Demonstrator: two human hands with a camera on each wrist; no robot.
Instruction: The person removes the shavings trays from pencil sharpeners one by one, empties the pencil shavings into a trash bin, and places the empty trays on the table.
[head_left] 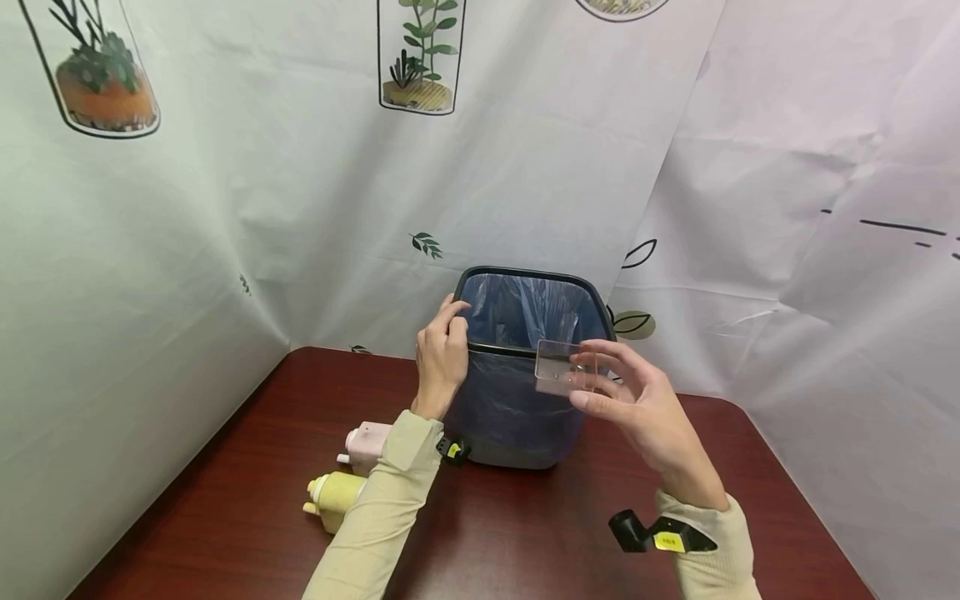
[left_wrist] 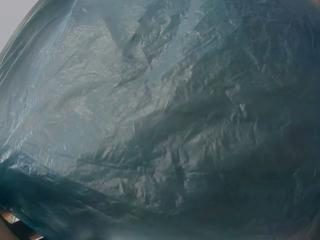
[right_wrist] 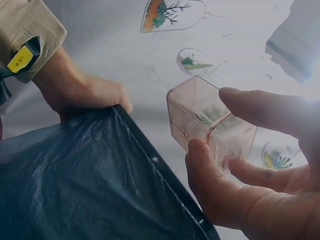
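A trash bin (head_left: 517, 417) with a black rim and a bluish plastic liner stands on the table, leaning a little. My left hand (head_left: 442, 350) grips its rim at the left side; in the left wrist view the crinkled liner (left_wrist: 150, 115) fills nearly everything. Between thumb and fingers, my right hand (head_left: 633, 400) holds a small clear, pinkish plastic box (head_left: 553, 371) in front of the bin's near rim. Seen from the right wrist, the box (right_wrist: 192, 107) is tilted, and the thumb and fingertips pinch its edges beside the bin rim (right_wrist: 160, 170).
A pink device (head_left: 367, 442) and a yellow device (head_left: 335, 496), each with a small protruding knob, sit on the dark red table (head_left: 510, 533), partly behind my left forearm. Behind the table hangs a white cloth (head_left: 322, 183) printed with plants in jars.
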